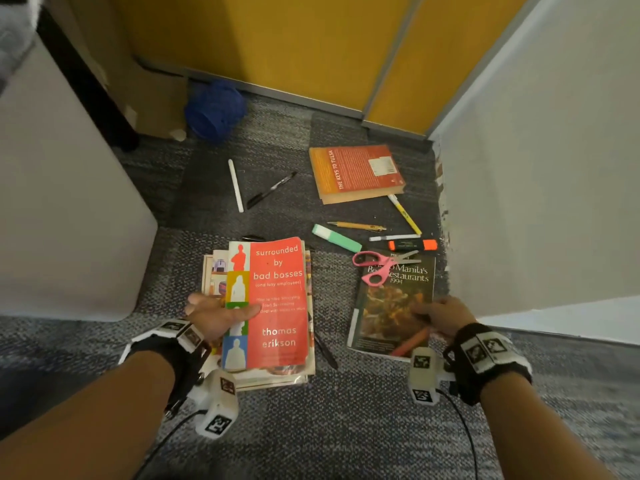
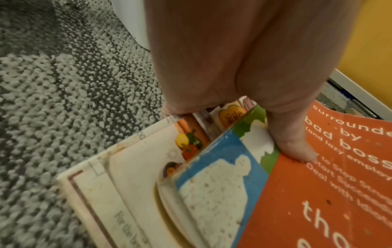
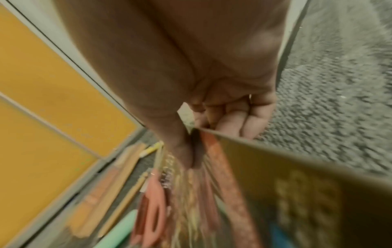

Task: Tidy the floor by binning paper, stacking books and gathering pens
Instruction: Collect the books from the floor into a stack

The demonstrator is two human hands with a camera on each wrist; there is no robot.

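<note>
My left hand [image 1: 214, 317] grips the red "surrounded by bad bosses" book [image 1: 277, 306], thumb on its cover [image 2: 290, 142], fingers under its left edge. It lies on a stack of magazines [image 2: 127, 167]. My right hand [image 1: 440, 315] grips the dark restaurant-guide book [image 1: 391, 306] at its right edge, thumb on top and fingers [image 3: 229, 124] beneath. Pink scissors [image 1: 377, 268] and an orange pen [image 1: 412, 341] lie on that book. An orange book [image 1: 356, 173] lies farther back. Several pens and highlighters [image 1: 336, 238] are scattered on the carpet.
A white pen [image 1: 235, 185] and a black pen [image 1: 272, 188] lie mid-floor, another black pen [image 1: 325, 351] beside the stack. A blue bag [image 1: 214, 109] and cardboard [image 1: 152, 98] stand at the back left. A white cabinet [image 1: 52, 202] is on the left, a white wall [image 1: 536, 168] on the right.
</note>
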